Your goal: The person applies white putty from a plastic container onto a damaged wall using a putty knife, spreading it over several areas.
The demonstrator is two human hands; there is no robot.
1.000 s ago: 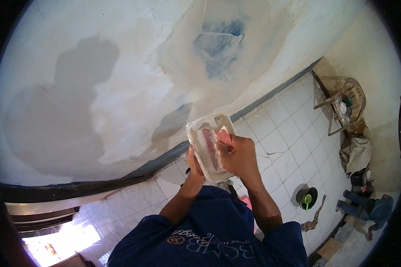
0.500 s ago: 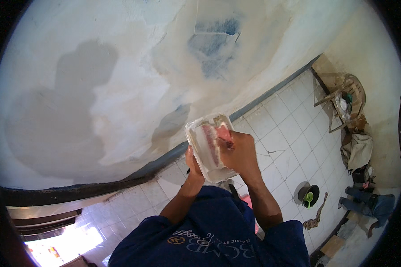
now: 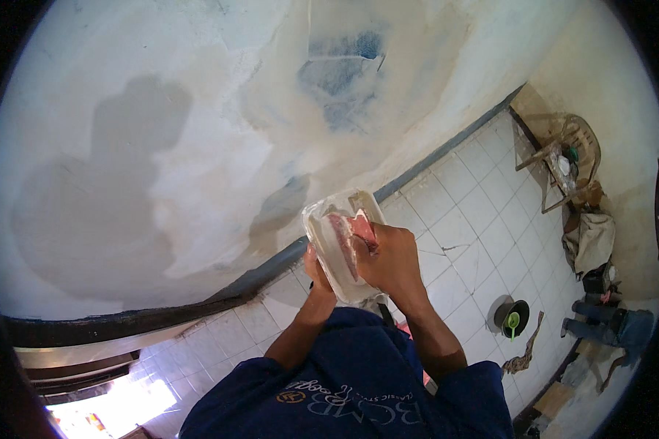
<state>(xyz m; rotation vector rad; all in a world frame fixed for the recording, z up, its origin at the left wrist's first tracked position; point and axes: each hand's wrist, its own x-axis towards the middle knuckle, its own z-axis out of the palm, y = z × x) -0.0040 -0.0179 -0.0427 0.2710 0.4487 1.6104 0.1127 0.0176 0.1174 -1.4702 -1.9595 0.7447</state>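
Note:
My left hand grips the left side of a white rectangular plastic tub, its fingers partly hidden behind it. Tilted toward me, the tub has pale paste smeared over its inside. My right hand is closed on a flat red spreader with paste along its edge, held inside the tub. Beside the spreader, a pinkish-red streak shows against the tub's inside; whether it is a reflection I cannot tell. Past the tub rises a wall with beige smoothed areas and a bluish-grey patch.
On the white tiled floor to my right stands a black bucket with a green ladle. A brown rag lies near it. A plastic chair holding items stands in the far corner. Another person's jeans-clad legs show at right.
My right hand and the spreader have shifted slightly left and down within the tub, and the spreader is tilted differently. The left hand keeps its hold on the tub.

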